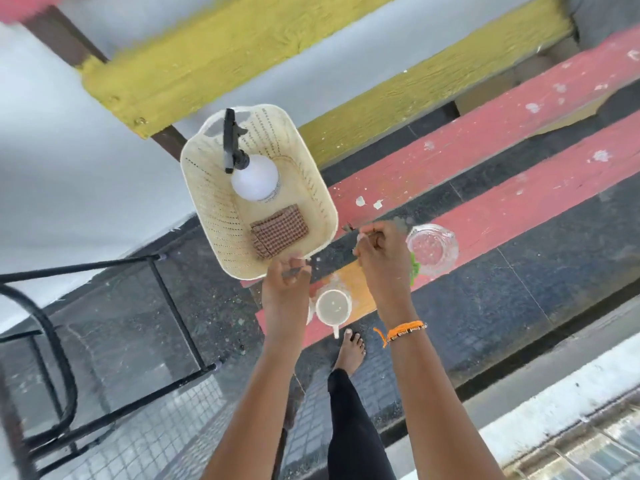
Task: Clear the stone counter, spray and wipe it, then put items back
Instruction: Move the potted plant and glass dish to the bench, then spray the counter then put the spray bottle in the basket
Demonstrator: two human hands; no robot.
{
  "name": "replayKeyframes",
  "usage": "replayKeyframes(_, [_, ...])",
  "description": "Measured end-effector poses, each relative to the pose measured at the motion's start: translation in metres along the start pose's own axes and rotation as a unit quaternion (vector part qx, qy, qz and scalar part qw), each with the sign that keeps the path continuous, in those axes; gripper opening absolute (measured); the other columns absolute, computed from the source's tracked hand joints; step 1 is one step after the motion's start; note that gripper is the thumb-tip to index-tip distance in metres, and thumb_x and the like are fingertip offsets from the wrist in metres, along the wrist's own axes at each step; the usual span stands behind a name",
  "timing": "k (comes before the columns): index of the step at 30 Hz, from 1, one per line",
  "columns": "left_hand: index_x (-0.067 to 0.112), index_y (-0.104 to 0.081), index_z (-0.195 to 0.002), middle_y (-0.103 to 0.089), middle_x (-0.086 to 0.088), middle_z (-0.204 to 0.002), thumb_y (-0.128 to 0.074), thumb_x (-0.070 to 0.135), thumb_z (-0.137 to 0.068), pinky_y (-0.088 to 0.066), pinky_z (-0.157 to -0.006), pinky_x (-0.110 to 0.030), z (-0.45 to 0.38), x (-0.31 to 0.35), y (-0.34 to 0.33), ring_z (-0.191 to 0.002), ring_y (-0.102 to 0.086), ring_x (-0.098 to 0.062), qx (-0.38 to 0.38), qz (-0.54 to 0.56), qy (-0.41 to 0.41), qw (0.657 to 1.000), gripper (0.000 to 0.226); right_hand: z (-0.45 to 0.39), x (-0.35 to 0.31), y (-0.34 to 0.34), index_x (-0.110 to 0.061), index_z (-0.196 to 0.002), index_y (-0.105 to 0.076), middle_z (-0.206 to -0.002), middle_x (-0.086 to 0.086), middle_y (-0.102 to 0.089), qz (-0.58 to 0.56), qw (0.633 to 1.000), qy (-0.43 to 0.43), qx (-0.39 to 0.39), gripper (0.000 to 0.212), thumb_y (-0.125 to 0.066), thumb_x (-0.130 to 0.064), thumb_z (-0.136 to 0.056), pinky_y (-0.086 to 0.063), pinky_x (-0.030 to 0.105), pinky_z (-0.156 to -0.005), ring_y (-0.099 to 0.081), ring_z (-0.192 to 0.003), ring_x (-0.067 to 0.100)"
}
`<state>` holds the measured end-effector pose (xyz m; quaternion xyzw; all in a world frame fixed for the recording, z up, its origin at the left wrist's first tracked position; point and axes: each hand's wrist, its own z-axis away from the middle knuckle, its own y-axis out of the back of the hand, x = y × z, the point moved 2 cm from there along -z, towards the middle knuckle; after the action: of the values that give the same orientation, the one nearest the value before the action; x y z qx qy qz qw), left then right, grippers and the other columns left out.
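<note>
Far left stands a black metal-framed chair [104,344] on the tiled floor, well apart from the work. Next comes the cream plastic basket [325,216], perched at the end of the ledge, with a white spray bottle [254,178] with a black trigger head lying inside it and a folded brown checked cloth [278,233] just beside the bottle, nearer the person. The left hand [285,282] is at the basket's near rim, fingers curled in; whether it actually grips the rim or only brushes it I cannot tell through the blur. Just below and between the arms sits a white cup [333,306] on an orange patch of the ledge. The right hand [379,251], an orange thread band on its wrist, pinches something small and dark, a scrap or leaf perhaps, lifted just above the dark stone counter [519,292]. Right of it rests a clear glass ashtray [433,249], with a bit of green showing at its near edge. To me this looks like the clearing stage: the cup and ashtray are on the surface, and bottle and cloth lie untouched in the basket. The next move seems to call for disposing of the pinched scrap, then lifting the cup and ashtray away, gently with the glass, before the bottle is taken up.
</note>
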<state>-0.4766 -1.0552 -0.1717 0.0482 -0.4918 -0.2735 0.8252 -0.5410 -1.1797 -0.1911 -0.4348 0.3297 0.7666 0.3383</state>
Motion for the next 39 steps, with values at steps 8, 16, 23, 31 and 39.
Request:
replayKeyframes(8, [0.033,-0.061,-0.080,-0.064,-0.007,-0.111,-0.054,0.012,-0.085,-0.046,-0.098,-0.042,-0.047,0.017,0.049,-0.108,-0.058,-0.027,0.041,0.037,0.054,0.997,0.022,-0.031,-0.046,-0.100,-0.009,-0.101,-0.059,-0.087,0.003,-0.062,0.109,0.974,0.071,-0.186,0.018,-0.050,-0.006,-0.086,-0.044,0.020,-0.070,-0.057,-0.077,0.017])
replayKeyframes(16, [0.030,-0.064,-0.085,-0.066,0.002,-0.102,-0.052,0.013,-0.087,-0.048,-0.092,-0.034,-0.067,0.017,0.057,-0.094,-0.063,-0.014,0.016,0.062,0.064,0.996,0.021,-0.085,-0.065,-0.172,-0.010,-0.131,-0.044,-0.138,0.010,-0.041,0.204,0.946,0.133,-0.214,0.046,-0.053,-0.002,-0.086,-0.031,0.037,-0.110,-0.042,-0.126,0.027])
replayKeyframes(23, [0.033,-0.065,-0.087,-0.068,0.012,-0.099,-0.054,0.016,-0.087,-0.048,-0.085,-0.026,-0.048,0.015,0.080,-0.098,-0.063,-0.011,0.017,0.087,0.057,0.994,0.021,-0.091,-0.070,-0.192,0.000,-0.102,-0.054,-0.099,0.013,-0.065,0.211,0.950,0.163,-0.164,0.016,-0.053,0.001,-0.085,-0.044,0.036,-0.080,-0.057,-0.095,0.032])
replayKeyframes(31, [0.030,-0.067,-0.086,-0.072,0.019,-0.083,-0.053,0.016,-0.089,-0.048,-0.069,-0.011,-0.010,0.025,0.135,-0.081,-0.065,0.000,0.051,0.164,0.015,0.985,0.020,-0.031,-0.089,-0.185,-0.002,-0.100,-0.054,-0.093,0.008,-0.060,0.182,0.922,0.301,-0.162,0.013,-0.048,0.000,-0.089,-0.034,0.021,-0.071,-0.053,-0.087,0.025])
replayKeyframes(39, [0.030,-0.069,-0.088,-0.069,0.013,-0.086,-0.056,0.017,-0.087,-0.048,-0.082,-0.022,0.048,0.030,0.228,-0.079,-0.063,0.000,0.115,0.251,-0.049,0.960,0.018,0.118,-0.150,-0.196,-0.010,-0.094,-0.044,-0.086,-0.001,-0.044,0.122,0.861,0.429,-0.246,0.012,-0.044,-0.020,-0.088,-0.029,0.018,-0.063,-0.039,-0.074,0.014])
